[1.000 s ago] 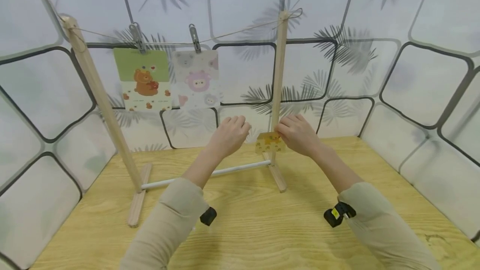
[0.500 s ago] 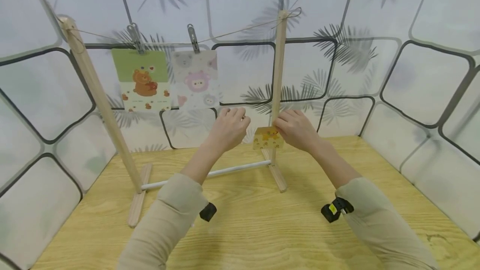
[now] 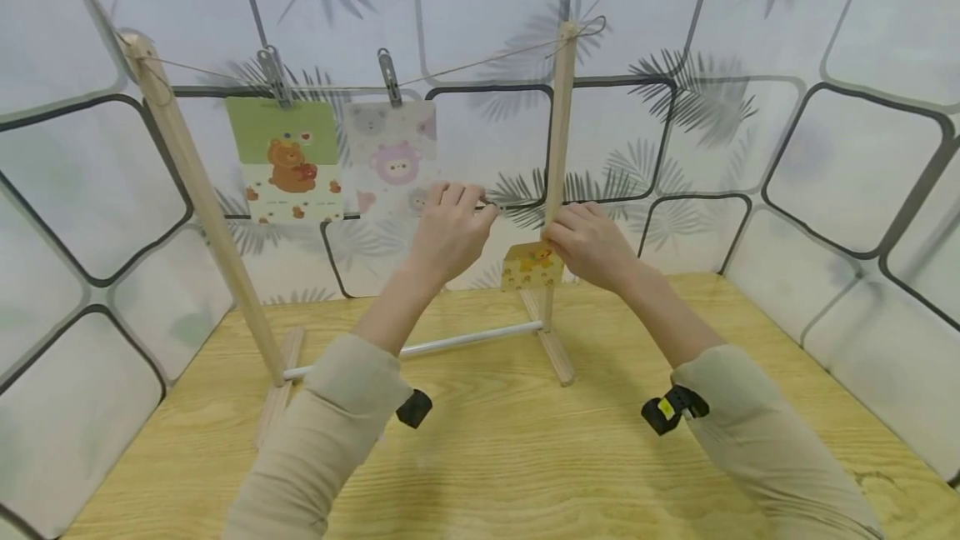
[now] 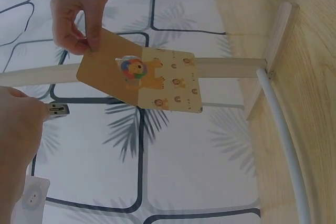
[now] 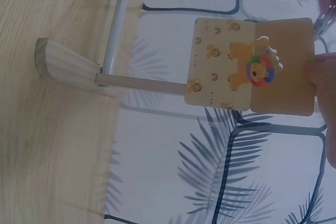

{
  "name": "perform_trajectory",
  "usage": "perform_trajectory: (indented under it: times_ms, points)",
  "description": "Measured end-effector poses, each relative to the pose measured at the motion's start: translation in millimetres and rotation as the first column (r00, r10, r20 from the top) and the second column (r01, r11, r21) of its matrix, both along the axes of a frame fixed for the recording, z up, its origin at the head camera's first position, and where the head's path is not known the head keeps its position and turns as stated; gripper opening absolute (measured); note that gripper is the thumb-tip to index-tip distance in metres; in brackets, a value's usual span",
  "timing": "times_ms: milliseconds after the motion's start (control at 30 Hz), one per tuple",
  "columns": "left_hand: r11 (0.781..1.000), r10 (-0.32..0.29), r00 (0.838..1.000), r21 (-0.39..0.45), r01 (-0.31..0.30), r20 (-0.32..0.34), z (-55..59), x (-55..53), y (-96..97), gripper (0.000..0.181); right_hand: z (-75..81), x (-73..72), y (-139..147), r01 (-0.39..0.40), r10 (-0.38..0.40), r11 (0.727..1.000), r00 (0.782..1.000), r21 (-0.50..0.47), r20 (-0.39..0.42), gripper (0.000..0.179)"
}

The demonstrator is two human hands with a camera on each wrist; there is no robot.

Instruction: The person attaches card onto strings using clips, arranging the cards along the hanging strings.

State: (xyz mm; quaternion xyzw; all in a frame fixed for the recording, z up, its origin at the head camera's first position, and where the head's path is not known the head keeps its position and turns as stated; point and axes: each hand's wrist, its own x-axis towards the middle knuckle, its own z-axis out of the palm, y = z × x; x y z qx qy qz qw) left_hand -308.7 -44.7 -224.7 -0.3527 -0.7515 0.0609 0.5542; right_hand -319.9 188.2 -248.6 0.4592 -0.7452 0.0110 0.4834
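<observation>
My right hand [image 3: 588, 244] pinches a card [image 5: 226, 64] by its brown top edge, letting it hang down. A lion with a colourful mane is printed on the card, over a cream lower half. To its left, my left hand [image 3: 453, 227] grips a grey clip [image 4: 59, 109] whose end sticks out past the fingers; the rest is hidden in the hand. The clip is apart from the card. On the string [image 3: 480, 62] above hang a green-and-white bear card [image 3: 288, 161] and a pale card with a pink animal [image 3: 393, 161], each under a grey clip.
The string runs between a left wooden post [image 3: 202, 190] and a right wooden post [image 3: 560, 123]. A white rod [image 3: 472, 340] joins their feet above the wooden table [image 3: 525, 457]. Patterned fabric walls [image 3: 825, 173] stand behind and at both sides.
Both hands have risen toward the string, the left one most. The lion card has gone up and slightly left with my right hand. The hanging cards look unchanged.
</observation>
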Motion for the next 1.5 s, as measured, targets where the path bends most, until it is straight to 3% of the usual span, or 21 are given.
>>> perform_trajectory:
  times_ms: [200,467,633,833,1067,1500]
  points:
    - [1.000,-0.007,0.999,0.009,0.008,-0.053,10.5,2.1,-0.3,0.014,11.8,1.0,-3,-0.019,0.019,1.000,1.000,0.019,-0.020,0.005]
    - [0.997,-0.064,0.990,0.042,0.069,-0.126,23.7,4.4,-1.9,0.018,24.8,2.2,-6,-0.034,0.038,0.998,0.996,0.053,-0.082,0.007]
    - [0.997,-0.055,0.993,0.039,0.059,-0.104,28.1,5.6,-5.4,0.018,30.8,2.0,-8,-0.052,0.057,0.998,0.992,0.043,-0.116,0.010]
    - [0.998,-0.043,0.998,0.049,0.045,-0.039,33.8,8.8,-8.0,0.017,38.4,4.2,-11,-0.013,0.019,0.999,0.992,0.050,-0.124,0.006]
    - [0.997,-0.029,0.998,0.069,0.034,-0.061,42.3,9.6,-10.2,0.012,48.0,6.5,-17,-0.002,0.007,0.999,0.992,0.039,-0.127,0.005]
    - [0.996,-0.046,0.996,0.078,0.052,-0.076,61.5,11.8,-14.1,0.023,58.2,6.4,-21,-0.018,0.017,1.000,0.991,-0.002,-0.131,0.007]
